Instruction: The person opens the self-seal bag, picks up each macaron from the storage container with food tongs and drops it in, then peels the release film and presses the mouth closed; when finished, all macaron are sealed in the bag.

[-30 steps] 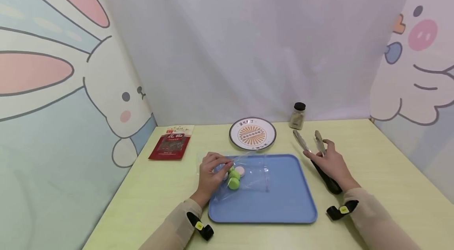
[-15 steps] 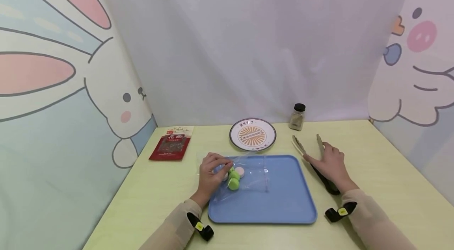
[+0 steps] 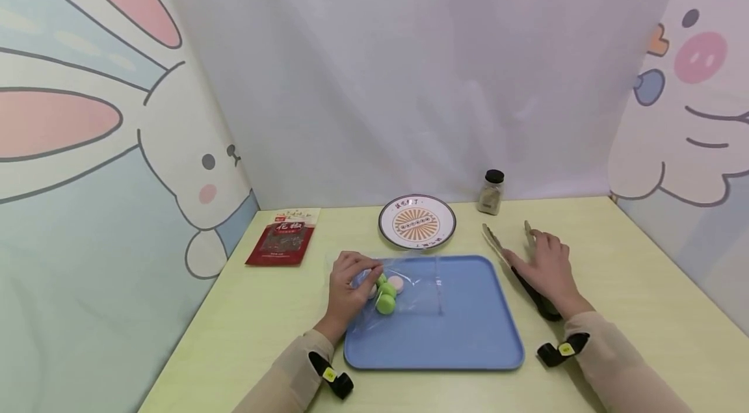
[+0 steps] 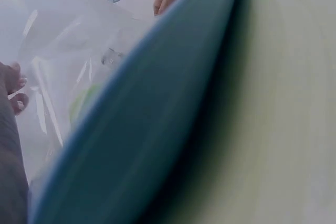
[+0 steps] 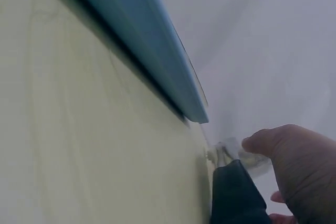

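In the head view my left hand [image 3: 349, 286] pinches the edge of a clear plastic bag [image 3: 418, 286] between thumb and fingertips. Round green pieces [image 3: 385, 301] and pale ones [image 3: 396, 283], like small macarons, lie at the bag's left part. Beneath them is a blue tray [image 3: 456, 341]. My right hand [image 3: 549, 270] is over a pair of tongs [image 3: 496, 240] with dark handles, which lie spread on the table to the tray's right. In the right wrist view the thumb [image 5: 283, 148] stands apart from the near tong handle [image 5: 236, 192]; the other fingers are mostly hidden.
Behind the tray stands a round patterned plate [image 3: 417, 222]. A black-lidded jar [image 3: 491, 192] is at the back right, beyond the tong tips. To the left lies a red spice packet [image 3: 282, 240]. Painted panels and a pale curtain [image 3: 409, 75] enclose the table.
My right hand has shifted slightly to the right, and its fingers have spread. The tong arms have come a little farther apart. The left hand and bag stay where they were.
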`<state>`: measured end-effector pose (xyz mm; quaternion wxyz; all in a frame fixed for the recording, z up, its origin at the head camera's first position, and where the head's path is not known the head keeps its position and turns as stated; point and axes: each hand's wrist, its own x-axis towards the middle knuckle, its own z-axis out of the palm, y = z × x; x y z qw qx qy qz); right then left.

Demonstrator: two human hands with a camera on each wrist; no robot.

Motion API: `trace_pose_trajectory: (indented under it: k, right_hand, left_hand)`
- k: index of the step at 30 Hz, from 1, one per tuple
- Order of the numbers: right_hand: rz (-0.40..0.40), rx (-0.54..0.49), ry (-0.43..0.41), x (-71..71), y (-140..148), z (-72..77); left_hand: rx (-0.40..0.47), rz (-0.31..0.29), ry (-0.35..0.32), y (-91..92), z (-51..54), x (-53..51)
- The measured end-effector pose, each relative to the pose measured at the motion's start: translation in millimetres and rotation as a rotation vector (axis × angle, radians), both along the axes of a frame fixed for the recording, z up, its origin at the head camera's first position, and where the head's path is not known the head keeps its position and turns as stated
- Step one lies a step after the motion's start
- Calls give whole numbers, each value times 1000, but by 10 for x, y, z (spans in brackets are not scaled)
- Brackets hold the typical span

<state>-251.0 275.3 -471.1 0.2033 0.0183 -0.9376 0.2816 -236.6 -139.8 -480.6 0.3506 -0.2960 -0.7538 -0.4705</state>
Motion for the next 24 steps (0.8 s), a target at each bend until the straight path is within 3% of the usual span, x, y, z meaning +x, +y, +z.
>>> trace_pose_trajectory:
  k: [3,6,9,12,15,18,21,24]
  right_hand:
    - [42,-26,122,35,-66,148]
    - [183,-53,146,116,-237,376]
    - [436,-47,2,262,-504,566]
    - [690,-19,-170,436,-837,639]
    - [809,11,-202,576,-1146,598]
    - [793,0,-159,655,-1340,494]
    - [762,-53,-152,690,-1420,391]
    - [752,-114,-156,703,-1446,311]
  left_hand:
    - [-61,6,-15,4,76,11]
    - [-189,55,-59,-8,270,-7]
    - [-390,107,-186,-32,585,-58]
    - [-579,111,-373,-30,903,-136]
    - [-704,62,-523,66,1090,-263]
    - [-861,-11,-599,264,1082,-442]
    - [-1008,-100,-615,473,982,-576]
    - [-1058,-174,-616,613,884,-643]
